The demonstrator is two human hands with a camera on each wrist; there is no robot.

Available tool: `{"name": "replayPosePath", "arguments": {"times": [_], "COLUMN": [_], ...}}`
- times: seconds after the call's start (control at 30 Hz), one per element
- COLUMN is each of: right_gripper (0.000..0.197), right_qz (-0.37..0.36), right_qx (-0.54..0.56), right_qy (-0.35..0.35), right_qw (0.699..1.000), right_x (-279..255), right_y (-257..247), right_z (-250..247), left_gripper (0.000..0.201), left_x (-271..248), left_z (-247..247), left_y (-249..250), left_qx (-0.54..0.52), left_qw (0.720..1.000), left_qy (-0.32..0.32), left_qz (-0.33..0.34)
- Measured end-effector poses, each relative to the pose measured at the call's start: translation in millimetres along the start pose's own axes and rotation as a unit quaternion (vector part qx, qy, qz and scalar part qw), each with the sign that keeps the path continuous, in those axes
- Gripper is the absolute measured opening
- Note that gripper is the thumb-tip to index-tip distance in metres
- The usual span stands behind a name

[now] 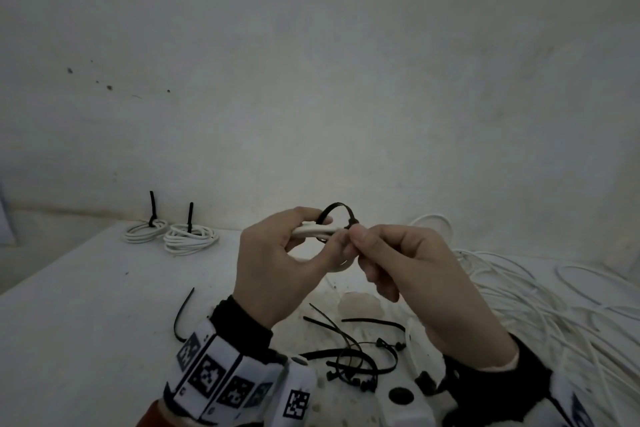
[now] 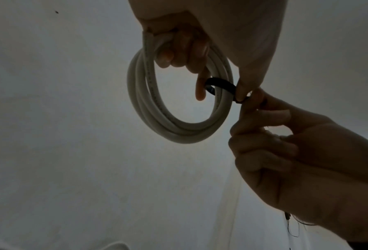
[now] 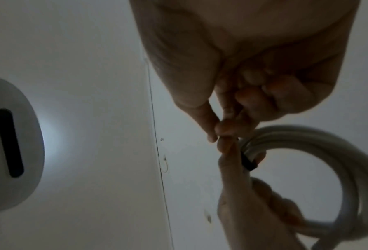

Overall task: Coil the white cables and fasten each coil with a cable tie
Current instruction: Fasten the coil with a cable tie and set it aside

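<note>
My left hand [image 1: 277, 253] grips a small white cable coil [image 1: 313, 229] above the table, fingers curled through its ring. In the left wrist view the white cable coil [image 2: 153, 108] hangs from those fingers. A black cable tie [image 1: 335, 210] loops loosely round the coil's strands. My right hand [image 1: 391, 253] pinches the tie's end between thumb and forefinger, right beside the left thumb. The black cable tie [image 2: 220, 84] also shows in the left wrist view and the black cable tie [image 3: 248, 163] in the right wrist view, against the white cable coil [image 3: 328, 140].
Two tied coils [image 1: 145, 230] [image 1: 190, 237] lie at the table's far left, tie tails standing up. Several loose black ties [image 1: 349, 354] lie near me between my wrists. A heap of loose white cable [image 1: 540, 302] spreads over the right. A wall stands behind.
</note>
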State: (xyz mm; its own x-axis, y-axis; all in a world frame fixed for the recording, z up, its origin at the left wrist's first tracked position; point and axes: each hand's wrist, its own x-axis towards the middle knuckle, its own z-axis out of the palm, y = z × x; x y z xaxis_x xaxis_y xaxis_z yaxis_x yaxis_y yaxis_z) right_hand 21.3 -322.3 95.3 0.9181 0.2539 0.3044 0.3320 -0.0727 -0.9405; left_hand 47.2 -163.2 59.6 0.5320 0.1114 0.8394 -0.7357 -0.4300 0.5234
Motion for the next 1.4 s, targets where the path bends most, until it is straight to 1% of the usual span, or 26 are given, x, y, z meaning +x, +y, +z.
{"name": "replayPosePath", "arguments": {"times": [0.1, 0.17, 0.23, 0.33, 0.43, 0.5, 0.6, 0.7, 0.8, 0.93, 1.03, 1.07, 1.1, 1.13, 1.2, 1.23, 1.27, 1.3, 1.33, 1.37, 1.4], "right_gripper": [0.026, 0.025, 0.025, 0.026, 0.027, 0.027, 0.027, 0.030, 0.030, 0.030, 0.027, 0.026, 0.025, 0.023, 0.020, 0.028, 0.041, 0.053, 0.061, 0.062, 0.058], "right_qz": [0.029, 0.040, 0.042, 0.034, 0.024, 0.014, -0.013, -0.056, -0.079, -0.079, -0.070, -0.068, -0.071, -0.074, -0.055, -0.028, 0.004, 0.038, 0.071, 0.097, 0.115], "right_qx": [0.107, 0.144, 0.159, 0.143, 0.107, 0.086, 0.077, 0.056, 0.054, 0.058, 0.023, -0.004, -0.037, -0.067, -0.107, -0.121, -0.131, -0.132, -0.120, -0.091, -0.055], "right_qy": [-0.029, -0.048, -0.059, -0.079, -0.099, -0.099, -0.082, -0.074, -0.057, -0.047, -0.041, -0.033, -0.014, 0.020, 0.091, 0.098, 0.084, 0.056, 0.026, -0.001, -0.016], "right_qw": [0.993, 0.988, 0.985, 0.986, 0.989, 0.991, 0.994, 0.994, 0.994, 0.994, 0.996, 0.997, 0.997, 0.995, 0.989, 0.987, 0.988, 0.989, 0.990, 0.991, 0.992], "right_x": [-0.5, -0.9, -1.5, -5.5, -10.8, -13.2, -14.2, -15.1, -16.4, -15.0, -9.3, -6.4, -2.6, 2.4, 14.1, 20.5, 27.0, 33.5, 40.3, 46.6, 53.2], "right_y": [0.9, -0.1, 0.2, -0.5, -0.8, -0.2, 1.3, 3.6, 6.9, 13.5, 17.4, 19.3, 22.7, 27.4, 36.9, 41.6, 46.3, 49.7, 53.2, 54.8, 56.0], "right_z": [2.7, 5.8, 9.4, 14.3, 21.6, 27.6, 34.4, 39.2, 42.6, 46.4, 47.5, 47.1, 46.4, 44.8, 40.2, 38.1, 36.6, 36.5, 37.9, 41.1, 44.6], "left_gripper": [0.031, 0.029, 0.030, 0.025, 0.020, 0.021, 0.028, 0.028, 0.032, 0.034, 0.022, 0.023, 0.025, 0.026, 0.025, 0.026, 0.027, 0.027, 0.027, 0.025, 0.024], "left_x": [1.2, 2.0, 3.1, 5.9, 9.4, 11.0, 12.4, 12.7, 12.8, 12.8, 13.6, 14.1, 15.0, 16.2, 19.0, 20.4, 22.2, 23.8, 25.2, 26.3, 26.7], "left_z": [-1.3, -2.4, -3.7, -7.9, -13.3, -15.5, -17.1, -17.1, -15.0, -15.2, -14.1, -13.6, -13.7, -14.6, -17.8, -19.7, -21.4, -23.1, -24.6, -26.7, -28.7], "left_y": [0.4, 0.7, 0.1, -3.6, -8.6, -11.6, -14.4, -14.1, -14.7, -21.8, -26.7, -28.8, -31.0, -33.8, -39.1, -41.9, -45.6, -49.6, -56.4, -62.4, -69.4], "left_qx": [-0.008, -0.018, -0.031, -0.016, -0.015, -0.025, -0.031, -0.039, -0.050, -0.058, -0.045, -0.040, -0.043, -0.053, -0.105, -0.137, -0.165, -0.192, -0.221, -0.252, -0.278], "left_qw": [1.000, 1.000, 0.999, 0.998, 0.996, 0.994, 0.993, 0.991, 0.990, 0.987, 0.985, 0.983, 0.976, 0.965, 0.927, 0.909, 0.894, 0.879, 0.860, 0.839, 0.820], "left_qy": [0.002, 0.004, 0.009, 0.024, 0.054, 0.065, 0.062, 0.064, 0.058, 0.050, 0.042, 0.030, 0.016, 0.005, -0.013, -0.022, -0.029, -0.032, -0.031, -0.024, -0.013], "left_qz": [-0.002, -0.017, -0.035, -0.048, -0.070, -0.086, -0.100, -0.108, -0.120, -0.141, -0.161, -0.178, -0.212, -0.259, -0.360, -0.393, -0.415, -0.436, -0.458, -0.481, -0.499]}}
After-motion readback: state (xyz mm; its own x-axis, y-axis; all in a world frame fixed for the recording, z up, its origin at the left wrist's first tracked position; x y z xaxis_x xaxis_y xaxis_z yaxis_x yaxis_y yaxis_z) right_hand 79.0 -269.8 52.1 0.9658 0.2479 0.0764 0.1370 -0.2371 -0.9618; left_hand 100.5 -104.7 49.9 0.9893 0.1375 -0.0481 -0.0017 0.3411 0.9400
